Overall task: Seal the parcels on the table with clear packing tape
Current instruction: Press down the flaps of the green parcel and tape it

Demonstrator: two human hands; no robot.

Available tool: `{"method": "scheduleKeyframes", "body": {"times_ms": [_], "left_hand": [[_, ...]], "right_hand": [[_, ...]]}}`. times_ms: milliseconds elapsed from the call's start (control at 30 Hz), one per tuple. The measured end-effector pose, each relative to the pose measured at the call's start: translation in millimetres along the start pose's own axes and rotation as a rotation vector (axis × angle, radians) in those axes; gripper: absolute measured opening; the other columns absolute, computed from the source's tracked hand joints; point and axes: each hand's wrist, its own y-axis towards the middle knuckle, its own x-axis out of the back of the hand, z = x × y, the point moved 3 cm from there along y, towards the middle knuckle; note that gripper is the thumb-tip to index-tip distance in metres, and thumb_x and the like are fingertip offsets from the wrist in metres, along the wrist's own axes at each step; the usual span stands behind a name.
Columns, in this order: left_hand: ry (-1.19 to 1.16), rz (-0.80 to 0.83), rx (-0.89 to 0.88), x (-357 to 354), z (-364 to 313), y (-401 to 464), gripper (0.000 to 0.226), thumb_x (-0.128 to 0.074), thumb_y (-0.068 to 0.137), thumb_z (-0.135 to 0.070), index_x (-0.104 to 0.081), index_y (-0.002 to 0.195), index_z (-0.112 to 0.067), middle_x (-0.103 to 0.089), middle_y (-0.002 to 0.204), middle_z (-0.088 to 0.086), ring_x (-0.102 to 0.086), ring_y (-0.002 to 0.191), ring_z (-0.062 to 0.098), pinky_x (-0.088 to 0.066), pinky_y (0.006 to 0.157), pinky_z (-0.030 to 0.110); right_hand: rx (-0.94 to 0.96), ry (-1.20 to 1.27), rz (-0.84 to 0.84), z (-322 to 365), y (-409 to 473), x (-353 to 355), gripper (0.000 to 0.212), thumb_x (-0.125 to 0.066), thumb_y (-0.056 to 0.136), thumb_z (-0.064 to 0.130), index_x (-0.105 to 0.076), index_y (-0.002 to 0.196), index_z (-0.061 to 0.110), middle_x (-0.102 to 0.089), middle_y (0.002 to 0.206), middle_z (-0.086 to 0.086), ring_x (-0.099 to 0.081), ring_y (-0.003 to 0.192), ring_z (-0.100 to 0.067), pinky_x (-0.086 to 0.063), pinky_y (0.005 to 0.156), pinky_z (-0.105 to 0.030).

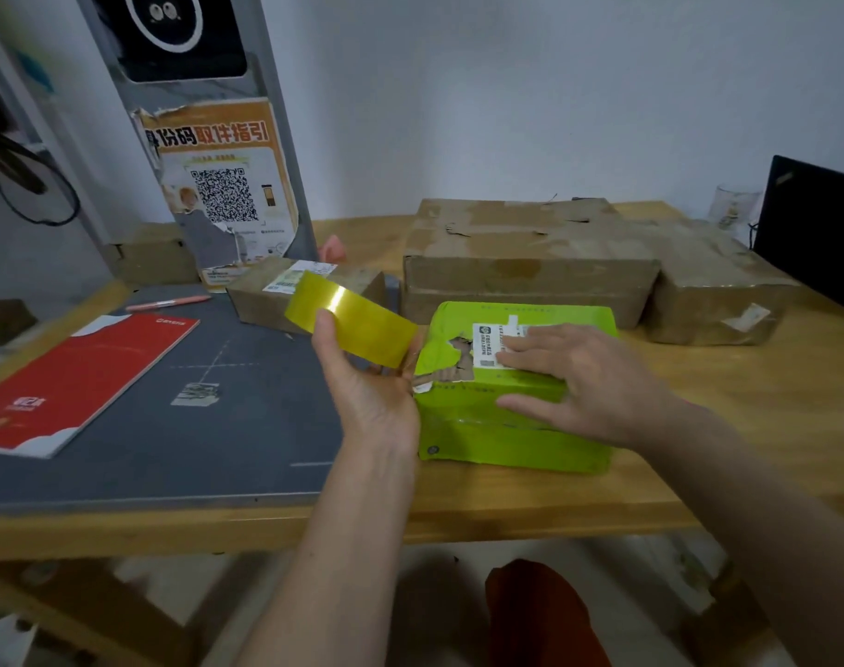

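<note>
A green parcel point(487, 435) with a torn top and a white label lies near the front of the wooden table point(747, 426). My right hand point(598, 382) presses flat on its top, fingers straight and spread. My left hand point(367, 387) holds a yellowish roll of packing tape point(352, 324) just left of the parcel, thumb on the roll's outer face. Behind stand a small brown box point(266, 300), a large brown box point(526, 262) and another brown parcel point(718, 300).
A grey mat point(194, 426) covers the table's left part, with a red booklet point(78, 382) and a pink pen point(167, 303) on it. A grey stand with a QR poster point(222, 195) rises at the back left. A dark screen point(814, 233) and a glass point(735, 204) sit far right.
</note>
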Motion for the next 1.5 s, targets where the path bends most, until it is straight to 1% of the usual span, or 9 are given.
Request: {"method": "scheduleKeyframes", "body": {"times_ms": [467,600,733,833,967,1067,1167,1300,1500], "left_hand": [[0.062,0.074,-0.085,-0.9,-1.5,-32.1,0.034,-0.05,0.094,-0.051,-0.066,0.103,-0.022,-0.072,0.09,0.001,-0.071,0.082,0.019,-0.06,0.071,0.033],[0.181,0.158,-0.154,-4.4,-8.2,-32.4,0.061,-0.062,0.079,-0.054,-0.058,0.132,-0.024,-0.069,0.114,0.003,-0.071,0.09,0.016,-0.06,0.077,0.035],[0.348,0.423,-0.165,-18.1,-30.9,-28.4,0.067,-0.06,0.084,-0.059,-0.052,0.14,-0.022,-0.067,0.126,0.003,-0.064,0.115,0.023,-0.056,0.086,0.039],[0.532,0.634,-0.006,-38.0,-39.7,-39.0,0.096,-0.076,0.063,-0.067,-0.048,0.143,-0.022,-0.064,0.132,0.009,-0.065,0.117,0.032,-0.059,0.077,0.045],[0.751,0.778,0.224,-43.9,-24.2,-56.1,0.06,-0.079,0.056,-0.061,-0.074,0.109,-0.036,-0.075,0.11,0.001,-0.072,0.101,0.024,-0.062,0.075,0.047],[0.615,0.737,0.366,-28.2,-20.7,-55.6,0.088,-0.097,0.05,-0.025,-0.06,0.126,-0.003,-0.07,0.117,0.021,-0.071,0.102,0.032,-0.061,0.079,0.037],[0.482,0.596,0.457,-15.8,-20.9,-56.0,0.059,-0.081,0.062,0.006,-0.058,0.116,0.01,-0.071,0.103,0.028,-0.074,0.089,0.033,-0.062,0.076,0.031],[0.486,0.514,0.446,-14.0,-17.8,-57.0,0.016,-0.067,0.07,-0.003,-0.076,0.081,0.004,-0.072,0.087,0.019,-0.073,0.077,0.023,-0.062,0.068,0.027],[0.503,0.401,0.461,-11.4,-8.6,-64.1,0.007,-0.072,0.069,-0.016,-0.071,0.074,-0.01,-0.067,0.077,0.007,-0.06,0.064,0.011,-0.059,0.06,0.022]], "right_hand": [[0.084,0.101,-0.286,41.5,-3.8,-19.7,0.026,-0.06,0.093,0.035,-0.074,0.104,0.017,-0.067,0.119,-0.003,-0.062,0.111,-0.026,-0.052,0.087,-0.042],[0.057,0.126,-0.25,43.0,-3.5,-18.3,0.031,-0.057,0.094,0.039,-0.074,0.108,0.017,-0.065,0.122,-0.003,-0.06,0.113,-0.025,-0.052,0.087,-0.045],[-0.32,0.729,-0.278,41.0,6.6,14.3,0.052,-0.061,0.09,0.046,-0.053,0.137,0.024,-0.055,0.137,0.008,-0.049,0.127,-0.005,-0.044,0.105,-0.034],[-0.507,1.152,-0.275,28.4,27.5,39.1,0.068,-0.071,0.083,0.034,-0.042,0.144,0.024,-0.059,0.127,0.011,-0.056,0.118,-0.001,-0.048,0.097,-0.023],[-0.542,1.469,-0.356,21.9,50.3,48.4,0.023,-0.079,0.069,0.005,-0.071,0.087,0.017,-0.074,0.078,0.006,-0.071,0.077,-0.011,-0.054,0.071,-0.029],[-0.595,1.416,-0.53,14.8,49.4,50.4,0.019,-0.065,0.082,-0.008,-0.067,0.085,0.011,-0.074,0.073,0.006,-0.072,0.075,-0.015,-0.057,0.07,-0.033],[-0.641,1.384,-0.643,5.1,47.2,57.4,0.02,-0.068,0.08,-0.007,-0.067,0.097,0.004,-0.075,0.083,-0.004,-0.071,0.09,-0.031,-0.056,0.085,-0.053],[-0.662,1.349,-0.659,9.5,43.4,63.0,0.018,-0.068,0.082,-0.004,-0.067,0.086,0.013,-0.073,0.072,0.003,-0.071,0.077,-0.021,-0.055,0.088,-0.05],[-0.704,1.367,-0.713,22.7,31.5,65.5,0.019,-0.068,0.084,-0.004,-0.066,0.088,0.015,-0.071,0.071,0.006,-0.068,0.072,-0.016,-0.057,0.074,-0.036]]}}
